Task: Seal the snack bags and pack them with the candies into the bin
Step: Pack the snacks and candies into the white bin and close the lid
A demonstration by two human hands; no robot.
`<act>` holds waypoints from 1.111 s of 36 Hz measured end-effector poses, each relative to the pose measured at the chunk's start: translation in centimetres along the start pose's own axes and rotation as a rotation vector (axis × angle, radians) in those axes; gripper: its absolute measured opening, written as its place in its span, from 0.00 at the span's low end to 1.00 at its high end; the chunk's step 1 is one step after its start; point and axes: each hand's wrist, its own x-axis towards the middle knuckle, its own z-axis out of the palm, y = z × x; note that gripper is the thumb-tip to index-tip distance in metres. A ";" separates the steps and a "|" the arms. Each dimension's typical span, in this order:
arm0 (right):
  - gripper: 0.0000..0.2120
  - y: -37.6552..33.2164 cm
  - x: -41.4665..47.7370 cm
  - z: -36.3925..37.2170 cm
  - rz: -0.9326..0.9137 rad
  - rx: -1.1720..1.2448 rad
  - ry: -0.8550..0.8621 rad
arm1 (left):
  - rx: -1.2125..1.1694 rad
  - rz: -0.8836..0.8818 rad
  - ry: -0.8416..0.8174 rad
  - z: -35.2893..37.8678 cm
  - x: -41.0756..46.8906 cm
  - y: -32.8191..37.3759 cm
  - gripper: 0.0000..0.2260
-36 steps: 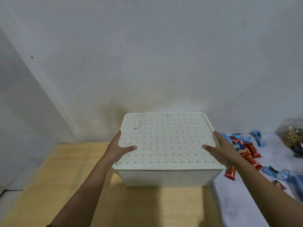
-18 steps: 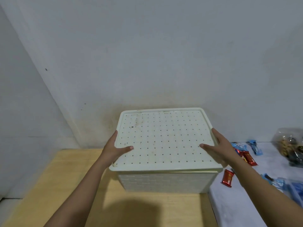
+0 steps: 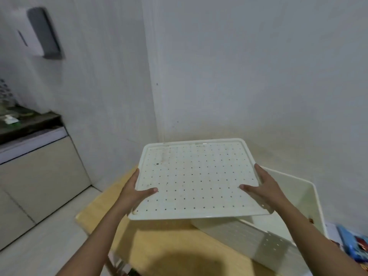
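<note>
I hold a cream perforated lid in the air, flat and slightly tilted. My left hand grips its left edge with the thumb on top. My right hand grips its right edge the same way. The lid is off the white bin, which stands below and to the right on the wooden table with its top uncovered. What lies inside the bin is not visible. A few blue and red candy wrappers show at the far right edge. The snack bags are out of view.
White walls meet in a corner right behind the table. To the left are a beige cabinet with a dark countertop and a pale tiled floor. A grey and white wall unit hangs at upper left.
Both hands have lifted the lid off the bin and carried it up and to the left. My view has swung left, so the candies and snack bag have slid out of frame.
</note>
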 end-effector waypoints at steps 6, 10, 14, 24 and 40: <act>0.45 -5.9 2.6 8.1 -0.097 -0.045 -0.178 | 0.012 -0.067 0.205 -7.4 -2.7 -3.2 0.35; 0.42 -10.3 4.4 14.1 -0.155 -0.077 -0.269 | 0.025 -0.121 0.291 -12.7 -3.1 -5.3 0.30; 0.45 -13.1 6.2 20.7 -0.134 -0.086 -0.371 | 0.048 -0.182 0.355 -17.5 -2.2 -8.1 0.30; 0.48 -10.2 8.7 32.7 0.082 -0.203 -0.517 | 0.146 -0.382 0.234 -21.7 1.7 -18.2 0.43; 0.39 -5.9 9.4 36.1 0.253 -0.296 -0.390 | 0.228 -0.416 0.061 -19.5 6.3 -25.2 0.50</act>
